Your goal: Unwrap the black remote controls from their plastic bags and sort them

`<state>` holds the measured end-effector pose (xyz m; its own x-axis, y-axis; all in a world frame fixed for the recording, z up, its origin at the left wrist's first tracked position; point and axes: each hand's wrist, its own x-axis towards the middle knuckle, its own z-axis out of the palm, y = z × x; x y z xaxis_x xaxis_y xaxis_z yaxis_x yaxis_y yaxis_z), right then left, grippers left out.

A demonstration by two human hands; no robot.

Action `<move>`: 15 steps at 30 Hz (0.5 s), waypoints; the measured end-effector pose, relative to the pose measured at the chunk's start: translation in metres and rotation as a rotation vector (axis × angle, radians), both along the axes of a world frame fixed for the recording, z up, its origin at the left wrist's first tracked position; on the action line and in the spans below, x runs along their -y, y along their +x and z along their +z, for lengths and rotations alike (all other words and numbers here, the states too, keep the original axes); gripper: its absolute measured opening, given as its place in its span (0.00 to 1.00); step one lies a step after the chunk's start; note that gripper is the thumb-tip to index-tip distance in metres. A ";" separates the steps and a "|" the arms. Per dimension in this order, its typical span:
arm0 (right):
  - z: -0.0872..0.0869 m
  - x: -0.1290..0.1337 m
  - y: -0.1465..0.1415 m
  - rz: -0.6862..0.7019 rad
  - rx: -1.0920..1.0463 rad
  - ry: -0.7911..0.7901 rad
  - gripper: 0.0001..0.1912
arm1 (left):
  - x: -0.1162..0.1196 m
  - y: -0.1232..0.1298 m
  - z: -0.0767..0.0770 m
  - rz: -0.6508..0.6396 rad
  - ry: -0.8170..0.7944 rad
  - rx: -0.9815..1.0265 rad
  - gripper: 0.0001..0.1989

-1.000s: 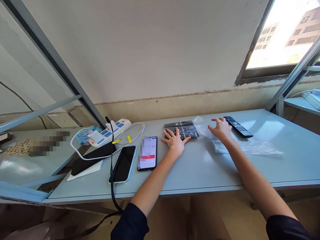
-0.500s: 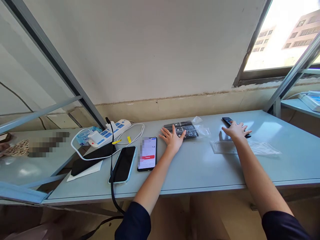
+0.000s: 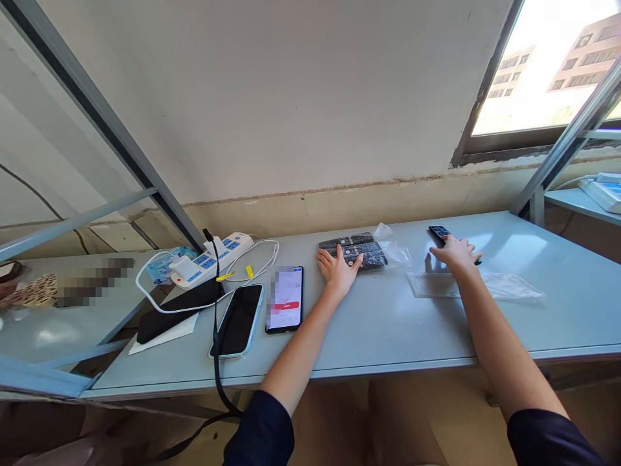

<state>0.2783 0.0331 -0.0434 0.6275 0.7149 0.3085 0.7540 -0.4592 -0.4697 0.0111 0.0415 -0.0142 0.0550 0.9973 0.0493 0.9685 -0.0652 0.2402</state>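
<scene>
My left hand (image 3: 338, 272) rests at the near edge of a clear bag of black remote controls (image 3: 366, 254), its fingers spread and touching the wrapped pack. Over to the right, my right hand (image 3: 456, 252) is closed over a single black remote control (image 3: 439, 233). The far end of that remote shows beyond the hand and its near end peeks out at the right; the middle is hidden. A flat clear plastic sleeve (image 3: 514, 287) lies just below and partly behind my right wrist.
Left of my left arm lie a phone with its screen lit (image 3: 286, 298) and a dark-screened phone in a light blue case (image 3: 241, 320). A white power strip (image 3: 208, 262), a black pouch (image 3: 165, 317) and cables sit farther left. Metal posts (image 3: 179, 217) frame the table (image 3: 378, 336).
My right hand's spread fingers have drawn in over the remote control. My left hand's fingers have come slightly closer together on the bag.
</scene>
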 end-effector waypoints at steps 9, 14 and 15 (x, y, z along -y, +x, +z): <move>0.023 0.010 -0.028 -0.113 -0.048 0.005 0.17 | 0.000 0.002 0.002 0.014 -0.031 0.007 0.37; 0.031 0.003 -0.060 0.142 -0.045 0.104 0.16 | 0.001 0.001 0.003 0.023 -0.042 0.009 0.37; 0.030 0.000 -0.068 0.199 -0.053 0.112 0.16 | 0.001 0.001 0.004 0.025 -0.044 0.009 0.37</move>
<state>0.2102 0.0335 -0.0135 0.4952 0.7892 0.3631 0.7974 -0.2469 -0.5506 0.0124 0.0404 -0.0106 0.0300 0.9995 0.0058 0.9676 -0.0305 0.2505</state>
